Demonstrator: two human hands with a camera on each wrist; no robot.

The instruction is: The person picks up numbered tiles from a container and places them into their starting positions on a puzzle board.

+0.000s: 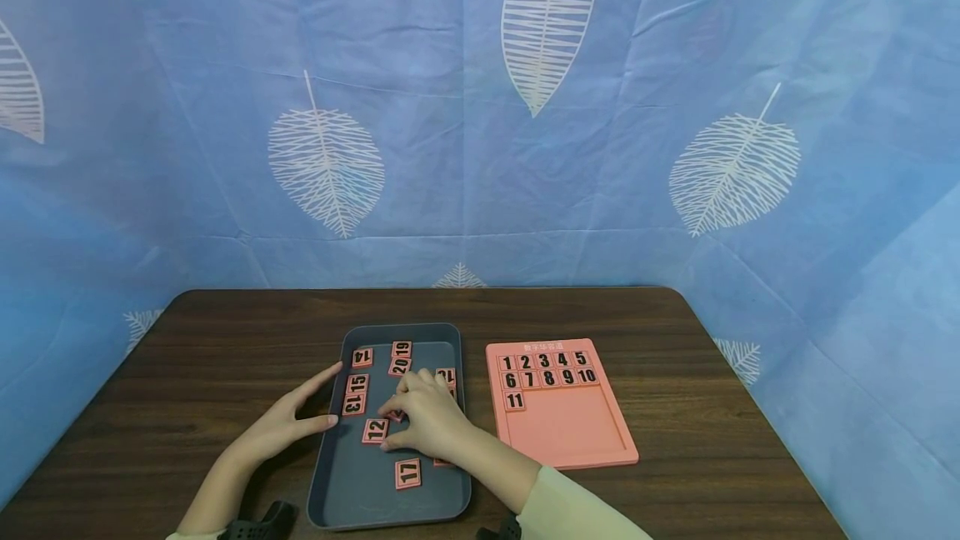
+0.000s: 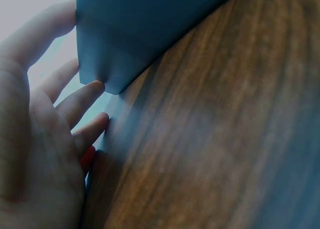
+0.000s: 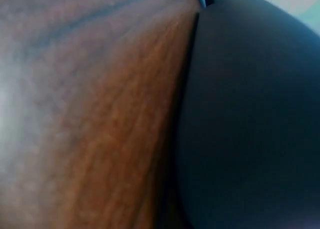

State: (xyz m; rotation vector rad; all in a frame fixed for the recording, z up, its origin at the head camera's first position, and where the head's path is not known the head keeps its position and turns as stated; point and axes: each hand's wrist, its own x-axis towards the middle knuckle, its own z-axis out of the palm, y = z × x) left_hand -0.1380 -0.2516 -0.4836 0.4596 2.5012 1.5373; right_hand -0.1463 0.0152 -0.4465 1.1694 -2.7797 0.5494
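Note:
A dark grey tray (image 1: 360,490) lies on the table, holding several pink number tiles. My right hand (image 1: 431,415) is over it, thumb and index finger bent around the right end of the number 12 tile (image 1: 375,431); another tile is partly hidden beneath the fingers. At the tray's left rim, my left hand (image 1: 281,423) rests the tips of its spread thumb and index finger. The left wrist view has this hand (image 2: 45,119) with fingers extended by the tray's outer wall (image 2: 130,34). In the right wrist view, the tray wall (image 3: 250,114) fills one side, without the hand.
Right of the tray lies a pink number board (image 1: 562,432), with tiles 1 to 11 set in order from its top row. Near the tray's front is the number 17 tile (image 1: 408,473). A blue leaf-patterned cloth (image 1: 465,148) hangs behind the wooden table (image 1: 712,440).

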